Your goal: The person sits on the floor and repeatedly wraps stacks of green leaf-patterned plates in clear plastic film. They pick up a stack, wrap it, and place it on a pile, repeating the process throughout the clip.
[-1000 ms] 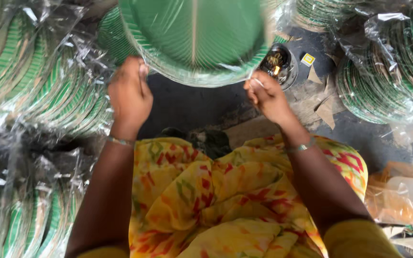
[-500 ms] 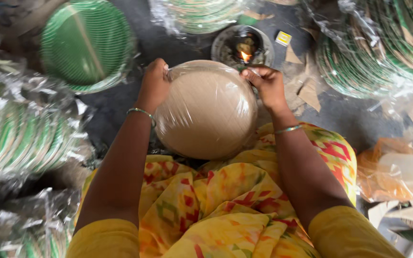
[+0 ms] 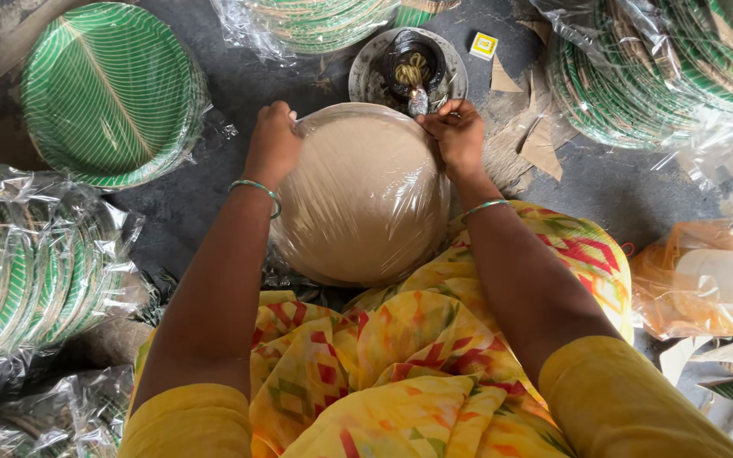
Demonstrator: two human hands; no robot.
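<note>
Clear plastic film is pinched in both hands at the far rim of a wrapped stack of plates [image 3: 365,195] that lies bottom-up, its plain tan underside facing the camera, against the person's lap. The left hand [image 3: 271,144] is closed on the film at the upper left of the rim; the right hand [image 3: 458,136] is closed on a gathered bit of film at the upper right, just beside a small flame lamp [image 3: 413,72] that sits in a shallow metal dish [image 3: 366,76] on the dark floor. A green bangle rings each wrist.

A second ago the hands held a green plate stack up high, face towards the camera; half a second ago the tan underside had already come down onto the lap, and now the hands have slid to the far edge and the right one has drawn the film close to the lamp. Judging by that, the bundle has been turned over and its loose wrap is being gathered at the flame side, so sealing looks to be the step in hand.

Further out, an unwrapped stack of green leaf-pattern plates [image 3: 108,93] rests at upper left, with wrapped bundles [image 3: 36,263] along the left, more bundles [image 3: 663,72] at upper right, a small yellow box [image 3: 484,45] beyond the dish, and an orange-tinted bag [image 3: 706,284] at right.
</note>
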